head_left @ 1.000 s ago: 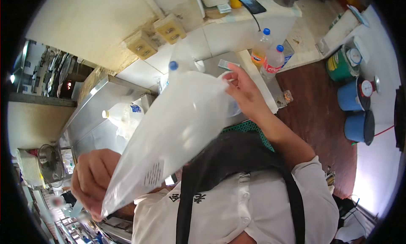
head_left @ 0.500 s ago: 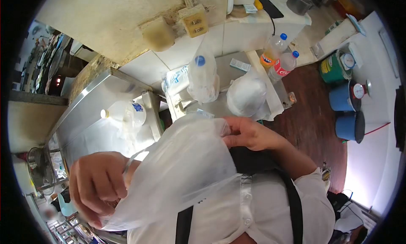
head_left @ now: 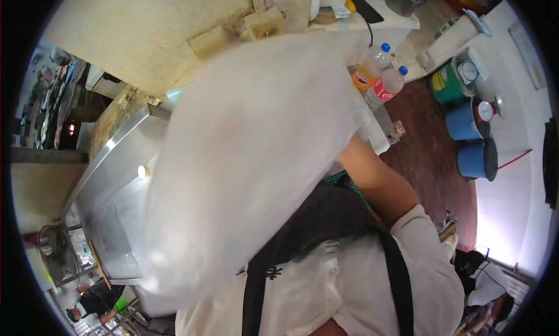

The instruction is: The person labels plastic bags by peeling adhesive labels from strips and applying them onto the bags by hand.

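Observation:
A large, cloudy white plastic bag (head_left: 244,161) is spread out in front of me and fills the middle of the head view, slightly blurred. My right hand's wrist (head_left: 355,152) goes in behind the bag's right edge. The fingers there are hidden, so their grip does not show. My left hand is out of sight, covered by the bag. A faint pinkish shade shows through the film, but I cannot tell what it is. Under the bag's lower edge are my black apron (head_left: 314,222) and white shirt.
An orange soda bottle (head_left: 371,68) and a red-labelled bottle (head_left: 386,87) stand right of the bag. A steel counter (head_left: 113,231) with a white bottle cap (head_left: 143,172) is at left. Blue buckets (head_left: 474,159) line the right wall. Another person (head_left: 96,301) is at lower left.
The bag has risen and spread wider, now covering both hands and the bagged items on the counter behind. My right forearm has moved up, and my left hand has gone from view.

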Motion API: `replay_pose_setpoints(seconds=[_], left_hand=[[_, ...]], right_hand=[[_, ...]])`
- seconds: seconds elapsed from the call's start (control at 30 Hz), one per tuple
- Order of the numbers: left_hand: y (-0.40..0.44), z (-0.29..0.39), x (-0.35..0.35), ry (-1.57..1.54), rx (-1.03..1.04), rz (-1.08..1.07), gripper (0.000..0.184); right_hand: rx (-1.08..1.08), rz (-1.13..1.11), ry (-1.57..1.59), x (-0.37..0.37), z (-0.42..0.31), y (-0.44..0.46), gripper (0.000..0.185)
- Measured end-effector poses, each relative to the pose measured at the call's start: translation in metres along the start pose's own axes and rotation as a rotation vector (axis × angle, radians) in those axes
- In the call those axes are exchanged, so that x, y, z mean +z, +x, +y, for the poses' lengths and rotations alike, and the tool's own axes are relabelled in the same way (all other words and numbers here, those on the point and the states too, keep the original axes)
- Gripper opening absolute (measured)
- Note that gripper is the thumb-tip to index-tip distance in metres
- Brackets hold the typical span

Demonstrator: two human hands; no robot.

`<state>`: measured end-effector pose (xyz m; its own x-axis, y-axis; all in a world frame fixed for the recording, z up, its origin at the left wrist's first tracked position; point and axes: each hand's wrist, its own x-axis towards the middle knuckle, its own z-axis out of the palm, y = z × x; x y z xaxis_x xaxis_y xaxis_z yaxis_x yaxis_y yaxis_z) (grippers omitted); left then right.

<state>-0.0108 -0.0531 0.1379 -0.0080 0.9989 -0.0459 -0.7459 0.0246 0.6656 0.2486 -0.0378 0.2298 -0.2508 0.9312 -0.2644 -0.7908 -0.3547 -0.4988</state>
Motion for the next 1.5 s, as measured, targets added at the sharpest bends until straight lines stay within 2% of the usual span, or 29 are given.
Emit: replay_pose_setpoints(seconds=[0.03, 0.07, 0.13, 0.2, 0.27, 0.33, 0.4, 0.43, 0.47, 0.53, 0.6, 0.7, 0.73, 0.8, 0.9, 0.97, 1.03, 1.07, 1.17, 1.2, 1.27, 1.3, 1.37, 1.4, 1.47, 1.5], left_hand=[[0.005, 0.001, -0.001, -0.031, 0.003, -0.025, 0.043], [0.012, 0.001, -0.004, -0.076, -0.001, -0.068, 0.044], [0.03, -0.006, -0.01, -0.155, -0.04, -0.154, 0.047], [0.053, -0.023, -0.023, -0.256, -0.11, -0.241, 0.04], [0.068, -0.044, -0.029, -0.244, -0.17, -0.093, 0.037], [0.076, -0.075, -0.027, -0.111, -0.219, 0.286, 0.039], [0.087, -0.106, -0.069, -0.371, -0.215, -0.188, 0.041], [0.091, -0.121, -0.092, -0.491, -0.229, -0.426, 0.042], [0.086, -0.118, -0.09, -0.433, -0.217, -0.381, 0.042], [0.075, -0.092, -0.074, -0.281, -0.222, -0.212, 0.041], [0.068, -0.065, -0.059, -0.188, -0.232, -0.135, 0.041], [0.074, -0.043, -0.045, -0.127, -0.245, -0.101, 0.04], [0.081, -0.043, -0.044, -0.115, -0.257, -0.088, 0.04], [0.092, -0.051, -0.047, -0.073, -0.273, -0.06, 0.039], [0.104, -0.077, -0.056, -0.028, -0.323, -0.009, 0.038], [0.098, -0.091, -0.067, 0.034, -0.366, 0.042, 0.038], [0.087, -0.11, -0.089, 0.118, -0.387, 0.089, 0.038], [0.085, -0.126, -0.107, 0.184, -0.366, 0.101, 0.038], [0.082, -0.183, -0.175, 0.461, -0.251, 0.113, 0.039], [0.084, -0.204, -0.204, 0.58, -0.182, 0.099, 0.039], [0.084, -0.225, -0.25, 0.881, -0.074, 0.029, 0.039], [0.076, -0.22, -0.246, 1.164, -0.008, -0.048, 0.038], [0.057, -0.181, -0.213, 1.725, 0.131, -0.154, 0.037], [0.049, -0.148, -0.174, 2.005, 0.18, -0.2, 0.036], [0.039, -0.113, -0.119, 1.672, 0.33, 0.012, 0.037], [0.033, -0.101, -0.096, 1.5, 0.398, 0.113, 0.037]], right_hand=[[-0.006, 0.016, 0.057, -0.008, 0.003, 0.005, 0.044], [-0.1, -0.033, 0.016, -0.047, 0.022, 0.017, 0.041], [-0.278, 0.023, -0.181, -0.077, 0.044, 0.03, 0.035], [-0.435, 0.234, -0.499, -0.076, 0.064, 0.04, 0.03], [-0.474, 0.331, -0.574, -0.087, 0.077, 0.042, 0.026], [-0.506, 0.409, -0.765, -0.109, 0.09, 0.051, 0.025], [-0.519, 0.469, -1.074, -0.144, 0.104, 0.062, 0.027], [-0.63, 0.385, -1.077, -0.158, 0.112, 0.069, 0.027], [-0.739, 0.299, -1.08, -0.171, 0.119, 0.078, 0.027], [-0.776, 0.226, -0.996, -0.163, 0.117, 0.076, 0.027], [-0.643, 0.262, -0.831, -0.102, 0.089, 0.05, 0.026], [-0.627, 0.246, -0.711, -0.065, 0.067, 0.038, 0.025], [-0.705, 0.216, -0.796, -0.075, 0.068, 0.047, 0.026], [-0.586, 0.206, -0.901, -0.15, 0.105, 0.088, 0.031], [-0.524, 0.449, -1.141, -0.164, 0.113, 0.094, 0.029], [-0.692, 0.481, -1.198, -0.168, 0.121, 0.088, 0.026], [-0.636, 0.48, -1.267, -0.188, 0.131, 0.082, 0.024], [-0.616, 0.469, -1.299, -0.195, 0.133, 0.083, 0.023], [-0.275, 0.438, -1.389, -0.203, 0.132, 0.078, 0.028], [-0.195, 0.419, -1.489, -0.2, 0.128, 0.077, 0.042], [-0.098, 0.441, -1.448, -0.185, 0.12, 0.071, 0.053], [-0.047, 0.456, -1.427, -0.18, 0.116, 0.065, 0.059], [-0.499, 0.342, -1.57, -0.178, 0.115, 0.051, 0.066], [-0.732, 0.272, -1.621, -0.174, 0.114, 0.044, 0.07], [-0.789, 0.09, -1.49, -0.09, 0.072, 0.008, 0.064], [-0.735, 0.041, -1.526, -0.06, 0.055, 0.002, 0.062]])
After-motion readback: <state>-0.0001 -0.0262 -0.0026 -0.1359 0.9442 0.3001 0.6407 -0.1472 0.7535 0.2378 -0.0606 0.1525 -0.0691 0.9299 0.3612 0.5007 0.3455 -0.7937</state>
